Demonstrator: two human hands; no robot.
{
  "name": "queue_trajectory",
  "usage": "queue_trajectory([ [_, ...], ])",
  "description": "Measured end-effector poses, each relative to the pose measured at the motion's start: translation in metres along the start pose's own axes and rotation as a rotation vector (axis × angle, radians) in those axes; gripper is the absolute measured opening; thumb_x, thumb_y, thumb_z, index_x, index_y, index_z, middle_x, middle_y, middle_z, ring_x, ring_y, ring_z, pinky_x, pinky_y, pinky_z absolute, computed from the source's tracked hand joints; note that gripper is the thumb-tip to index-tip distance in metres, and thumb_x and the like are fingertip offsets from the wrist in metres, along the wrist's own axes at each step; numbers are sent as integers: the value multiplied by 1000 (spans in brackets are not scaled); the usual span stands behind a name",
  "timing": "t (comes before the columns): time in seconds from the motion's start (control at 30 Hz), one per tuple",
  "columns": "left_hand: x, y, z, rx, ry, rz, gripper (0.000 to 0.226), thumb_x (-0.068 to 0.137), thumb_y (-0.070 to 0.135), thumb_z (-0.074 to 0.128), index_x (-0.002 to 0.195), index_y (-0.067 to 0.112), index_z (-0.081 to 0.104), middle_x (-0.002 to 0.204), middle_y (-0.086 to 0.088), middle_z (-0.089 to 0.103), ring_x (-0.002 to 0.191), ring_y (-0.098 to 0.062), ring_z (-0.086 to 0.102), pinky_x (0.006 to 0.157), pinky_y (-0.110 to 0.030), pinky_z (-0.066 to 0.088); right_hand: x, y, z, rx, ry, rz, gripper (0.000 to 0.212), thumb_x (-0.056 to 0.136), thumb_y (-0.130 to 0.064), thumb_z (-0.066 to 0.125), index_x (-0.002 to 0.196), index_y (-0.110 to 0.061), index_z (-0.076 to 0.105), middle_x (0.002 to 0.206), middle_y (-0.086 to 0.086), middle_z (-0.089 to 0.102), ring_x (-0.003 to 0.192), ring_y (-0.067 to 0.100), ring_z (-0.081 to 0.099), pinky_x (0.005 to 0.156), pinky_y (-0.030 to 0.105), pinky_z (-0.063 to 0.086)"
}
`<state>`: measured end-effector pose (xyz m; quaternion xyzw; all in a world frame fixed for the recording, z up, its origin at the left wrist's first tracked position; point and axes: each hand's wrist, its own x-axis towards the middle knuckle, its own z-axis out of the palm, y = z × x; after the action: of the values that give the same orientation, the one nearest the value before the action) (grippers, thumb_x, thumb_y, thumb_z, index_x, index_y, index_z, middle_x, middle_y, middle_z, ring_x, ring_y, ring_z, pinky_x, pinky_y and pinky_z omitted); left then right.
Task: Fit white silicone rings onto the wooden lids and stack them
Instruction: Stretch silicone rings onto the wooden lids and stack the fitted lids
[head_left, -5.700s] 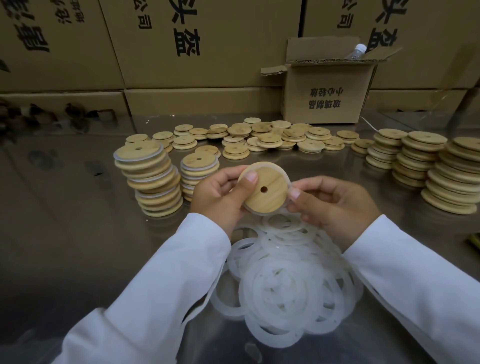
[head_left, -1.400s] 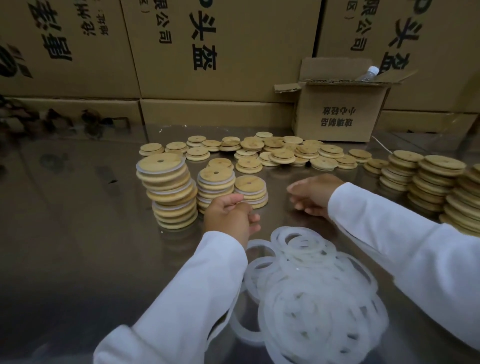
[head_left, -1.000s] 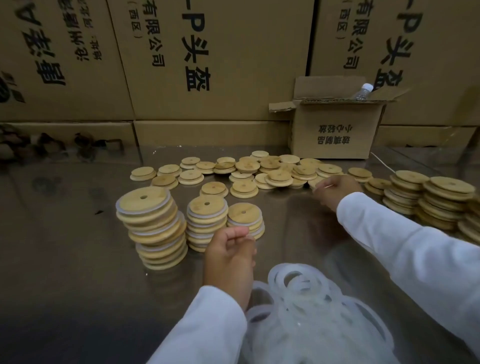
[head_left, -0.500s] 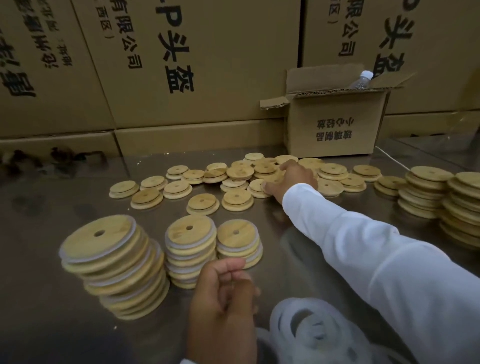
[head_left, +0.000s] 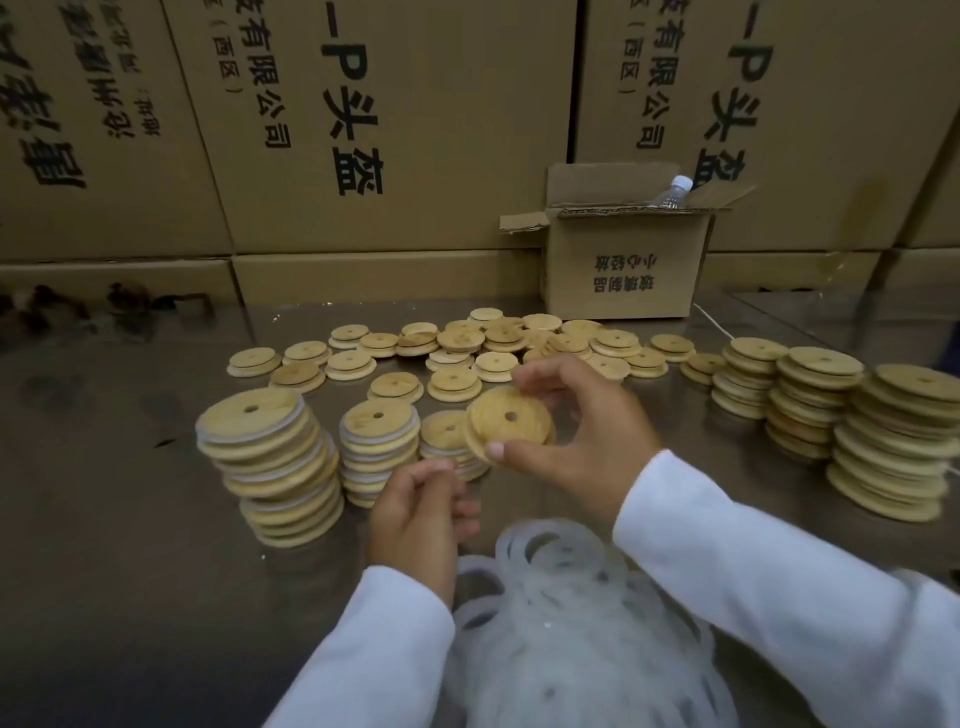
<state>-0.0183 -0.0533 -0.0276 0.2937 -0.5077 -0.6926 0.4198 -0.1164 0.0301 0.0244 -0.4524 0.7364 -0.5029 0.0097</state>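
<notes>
My right hand (head_left: 587, 431) pinches a bare wooden lid (head_left: 511, 423) with a centre hole, held tilted just above the table between thumb and fingers. My left hand (head_left: 415, 514) hovers below it with loosely curled fingers and nothing visible in it. A pile of white silicone rings (head_left: 561, 623) lies in front of me, between my sleeves. Three stacks of ringed lids stand at the left: a tall one (head_left: 270, 447), a middle one (head_left: 379, 447) and a short one (head_left: 447, 436) partly hidden behind the held lid.
Several loose bare lids (head_left: 457, 343) are spread across the back of the metal table (head_left: 104, 519). Stacks of bare lids (head_left: 893, 441) stand at the right. An open cardboard box (head_left: 623, 270) holding a bottle (head_left: 672, 189) stands before a wall of big cartons.
My right hand reached to the loose lids at the back, took one and brought it back toward me. The left hand stayed low near the rings.
</notes>
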Motion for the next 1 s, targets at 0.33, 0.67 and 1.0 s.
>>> queue_trajectory([
  [0.33, -23, 13, -4, 149, -124, 110, 15, 85, 8, 62, 85, 22, 62, 80, 0, 67, 74, -16, 63, 70, -27, 53, -58, -8, 8, 73, 37, -75, 57, 56, -19, 86, 95, -42, 52, 96, -18, 62, 90, -2, 56, 76, 5, 40],
  [0.67, -8, 14, -14, -93, -165, -53, 21, 83, 8, 63, 84, 29, 64, 98, -1, 64, 98, -25, 59, 67, -38, 53, -43, 47, -8, -203, 14, 529, 14, 82, -28, 66, 77, -15, 67, 66, -5, 58, 63, 11, 53, 59, 20, 38],
  [1.0, -11, 16, -14, -139, -268, -104, 23, 71, 13, 66, 89, 28, 69, 122, -12, 59, 112, -32, 55, 75, -42, 53, -47, 32, -12, -97, -7, 429, 18, 78, -20, 71, 62, -23, 62, 60, -8, 59, 56, 9, 55, 47, 15, 39],
])
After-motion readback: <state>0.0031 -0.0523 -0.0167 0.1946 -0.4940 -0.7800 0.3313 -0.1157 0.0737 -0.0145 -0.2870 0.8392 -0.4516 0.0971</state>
